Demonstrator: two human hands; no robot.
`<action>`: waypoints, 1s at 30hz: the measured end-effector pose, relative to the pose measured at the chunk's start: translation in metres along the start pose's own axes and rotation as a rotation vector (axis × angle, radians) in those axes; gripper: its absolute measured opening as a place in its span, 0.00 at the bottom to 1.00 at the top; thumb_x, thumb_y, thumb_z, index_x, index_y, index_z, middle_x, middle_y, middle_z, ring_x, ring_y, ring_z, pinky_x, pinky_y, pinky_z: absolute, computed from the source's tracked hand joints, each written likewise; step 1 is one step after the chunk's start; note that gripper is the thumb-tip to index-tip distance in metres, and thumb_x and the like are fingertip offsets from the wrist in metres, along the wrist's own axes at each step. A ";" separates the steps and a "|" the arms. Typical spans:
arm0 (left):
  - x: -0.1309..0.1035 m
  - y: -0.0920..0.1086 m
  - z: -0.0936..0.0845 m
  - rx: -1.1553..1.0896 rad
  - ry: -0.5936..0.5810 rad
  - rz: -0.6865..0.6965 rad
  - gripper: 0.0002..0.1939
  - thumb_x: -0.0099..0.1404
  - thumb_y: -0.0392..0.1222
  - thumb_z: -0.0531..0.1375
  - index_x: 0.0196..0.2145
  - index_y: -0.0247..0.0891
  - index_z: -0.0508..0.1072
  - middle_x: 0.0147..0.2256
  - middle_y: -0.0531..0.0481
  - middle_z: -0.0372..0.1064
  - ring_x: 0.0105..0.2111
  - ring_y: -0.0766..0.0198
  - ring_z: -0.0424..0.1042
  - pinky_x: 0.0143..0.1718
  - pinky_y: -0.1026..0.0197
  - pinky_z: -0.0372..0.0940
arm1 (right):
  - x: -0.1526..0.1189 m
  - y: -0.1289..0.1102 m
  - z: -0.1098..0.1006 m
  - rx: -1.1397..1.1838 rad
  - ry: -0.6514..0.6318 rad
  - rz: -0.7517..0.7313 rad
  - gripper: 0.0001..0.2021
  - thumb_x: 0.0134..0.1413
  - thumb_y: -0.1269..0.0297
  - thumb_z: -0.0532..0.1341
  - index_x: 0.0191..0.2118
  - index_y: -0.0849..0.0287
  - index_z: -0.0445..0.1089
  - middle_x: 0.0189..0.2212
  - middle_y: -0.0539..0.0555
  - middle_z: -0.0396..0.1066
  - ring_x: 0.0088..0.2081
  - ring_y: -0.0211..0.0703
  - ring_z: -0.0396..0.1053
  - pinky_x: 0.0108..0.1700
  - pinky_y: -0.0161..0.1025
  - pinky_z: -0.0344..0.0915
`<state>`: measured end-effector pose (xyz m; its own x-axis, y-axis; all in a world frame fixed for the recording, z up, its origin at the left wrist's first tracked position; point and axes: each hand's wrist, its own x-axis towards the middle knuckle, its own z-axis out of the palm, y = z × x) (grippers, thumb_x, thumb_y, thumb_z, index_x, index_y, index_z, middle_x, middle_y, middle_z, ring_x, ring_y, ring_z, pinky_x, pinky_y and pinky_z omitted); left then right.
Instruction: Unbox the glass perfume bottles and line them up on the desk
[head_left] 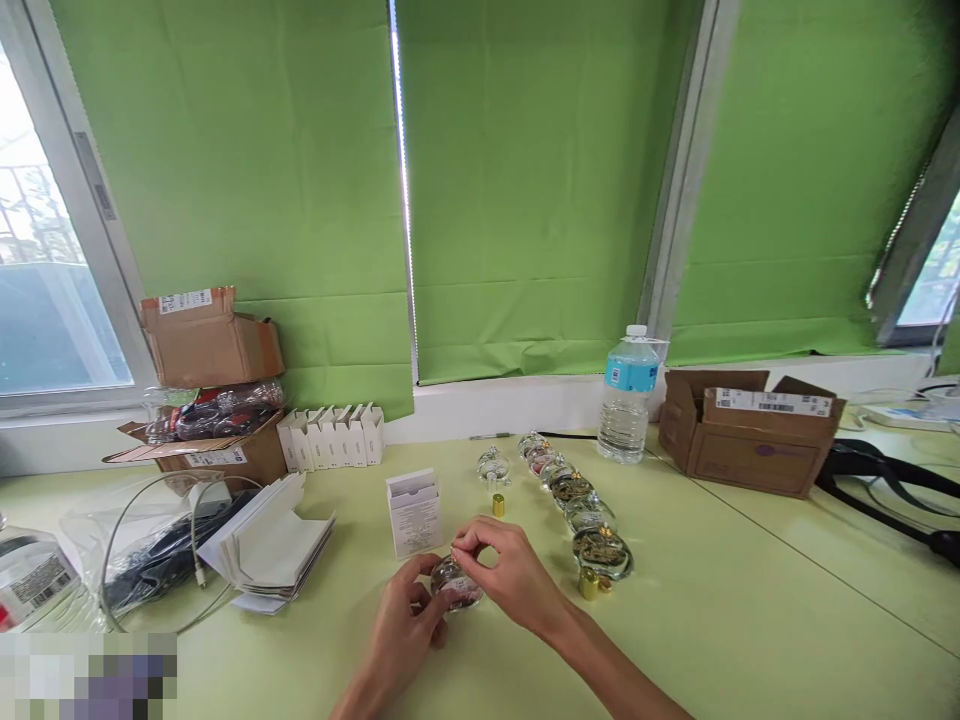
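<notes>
My left hand [411, 612] is wrapped round a round glass perfume bottle [459, 588] with a pale label, low over the table. At the bottle's neck, the thumb and fingers of my right hand [510, 572] pinch together on a small gold-coloured piece, mostly hidden by the fingertips. Just behind stands an open white carton [415, 514] with printed text. A gold cap [498, 504] and another round glass bottle [493, 464] are a little further back. Right of my hands runs a row of similar bottles [591, 512], with a gold cap [588, 583] by the nearest one.
Several small white boxes [331, 440] line the back left beside stacked cardboard boxes [210, 345]. Flattened white cartons [266, 545] and cables lie at left. A large water bottle [628, 400] and an open cardboard box [750, 435] stand at back right, near a black strap [885, 485].
</notes>
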<state>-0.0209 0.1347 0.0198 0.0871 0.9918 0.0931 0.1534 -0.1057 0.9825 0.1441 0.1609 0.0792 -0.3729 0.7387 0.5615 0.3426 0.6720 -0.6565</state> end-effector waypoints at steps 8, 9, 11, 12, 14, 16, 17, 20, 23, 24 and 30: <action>0.000 -0.002 -0.001 0.016 -0.007 0.011 0.20 0.58 0.54 0.61 0.42 0.36 0.66 0.17 0.56 0.64 0.15 0.68 0.63 0.19 0.67 0.57 | -0.001 -0.004 -0.004 -0.172 -0.095 -0.058 0.08 0.55 0.74 0.56 0.26 0.58 0.62 0.30 0.49 0.69 0.34 0.36 0.66 0.37 0.32 0.61; 0.000 -0.003 -0.001 0.026 -0.008 0.019 0.20 0.59 0.54 0.60 0.41 0.37 0.66 0.17 0.56 0.64 0.15 0.68 0.63 0.19 0.67 0.57 | -0.002 -0.006 -0.004 -0.227 -0.110 -0.068 0.08 0.56 0.75 0.55 0.27 0.58 0.63 0.31 0.49 0.69 0.34 0.36 0.66 0.37 0.32 0.60; -0.001 -0.004 -0.001 0.042 -0.008 0.028 0.19 0.59 0.54 0.59 0.40 0.37 0.67 0.17 0.56 0.63 0.16 0.68 0.63 0.19 0.67 0.56 | -0.002 -0.010 -0.002 -0.358 -0.128 -0.078 0.08 0.56 0.76 0.54 0.29 0.58 0.64 0.31 0.50 0.69 0.35 0.37 0.65 0.37 0.33 0.60; -0.001 -0.004 0.000 0.046 -0.004 0.025 0.19 0.59 0.54 0.59 0.40 0.37 0.67 0.16 0.57 0.63 0.15 0.68 0.62 0.19 0.67 0.56 | -0.002 -0.013 -0.001 -0.431 -0.133 -0.083 0.08 0.56 0.76 0.54 0.29 0.58 0.65 0.31 0.50 0.69 0.35 0.38 0.65 0.37 0.33 0.59; -0.001 -0.004 0.001 0.045 0.010 0.013 0.20 0.58 0.55 0.60 0.40 0.37 0.66 0.16 0.58 0.61 0.15 0.69 0.61 0.18 0.67 0.54 | -0.002 -0.019 0.004 -0.571 -0.148 -0.095 0.08 0.56 0.76 0.54 0.30 0.59 0.66 0.31 0.51 0.69 0.36 0.40 0.65 0.36 0.35 0.58; -0.002 -0.003 0.001 0.039 0.024 0.006 0.22 0.56 0.57 0.60 0.39 0.36 0.66 0.16 0.58 0.60 0.14 0.69 0.61 0.18 0.67 0.54 | -0.002 -0.023 0.009 -0.673 -0.162 -0.096 0.08 0.56 0.75 0.54 0.30 0.59 0.67 0.32 0.52 0.69 0.37 0.41 0.65 0.36 0.36 0.57; -0.003 -0.002 0.001 0.034 0.028 0.003 0.22 0.56 0.57 0.60 0.40 0.36 0.66 0.16 0.59 0.60 0.15 0.68 0.61 0.18 0.67 0.54 | -0.002 -0.024 0.012 -0.704 -0.164 -0.088 0.07 0.55 0.75 0.54 0.31 0.59 0.67 0.32 0.53 0.69 0.37 0.42 0.65 0.36 0.37 0.57; -0.004 0.002 0.001 0.018 0.026 -0.005 0.23 0.55 0.56 0.61 0.40 0.36 0.66 0.16 0.59 0.61 0.15 0.68 0.62 0.19 0.66 0.55 | -0.003 -0.026 0.021 -0.759 -0.153 -0.056 0.07 0.54 0.75 0.55 0.32 0.59 0.68 0.33 0.53 0.70 0.38 0.44 0.65 0.37 0.38 0.57; -0.004 0.004 0.001 0.007 0.012 -0.009 0.22 0.55 0.55 0.61 0.40 0.36 0.67 0.16 0.59 0.61 0.15 0.68 0.62 0.19 0.66 0.56 | -0.005 -0.028 0.028 -0.802 -0.133 -0.040 0.07 0.53 0.77 0.56 0.32 0.59 0.68 0.33 0.55 0.70 0.37 0.45 0.65 0.38 0.40 0.57; -0.005 0.005 0.000 0.008 0.008 -0.009 0.22 0.55 0.55 0.61 0.40 0.36 0.67 0.16 0.59 0.61 0.15 0.68 0.62 0.19 0.66 0.56 | -0.006 -0.029 0.029 -0.805 -0.119 -0.033 0.07 0.53 0.77 0.55 0.32 0.59 0.68 0.33 0.54 0.70 0.37 0.45 0.65 0.38 0.40 0.57; -0.006 0.008 0.001 0.025 -0.008 0.009 0.21 0.57 0.53 0.61 0.42 0.35 0.67 0.16 0.59 0.61 0.15 0.69 0.61 0.19 0.66 0.56 | -0.007 -0.028 0.022 -0.695 0.005 0.079 0.07 0.59 0.71 0.54 0.31 0.57 0.67 0.30 0.51 0.71 0.35 0.42 0.66 0.33 0.38 0.54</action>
<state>-0.0196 0.1284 0.0266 0.0961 0.9903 0.1008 0.1769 -0.1167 0.9773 0.1182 0.1355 0.0827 -0.3207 0.7860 0.5285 0.8412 0.4928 -0.2225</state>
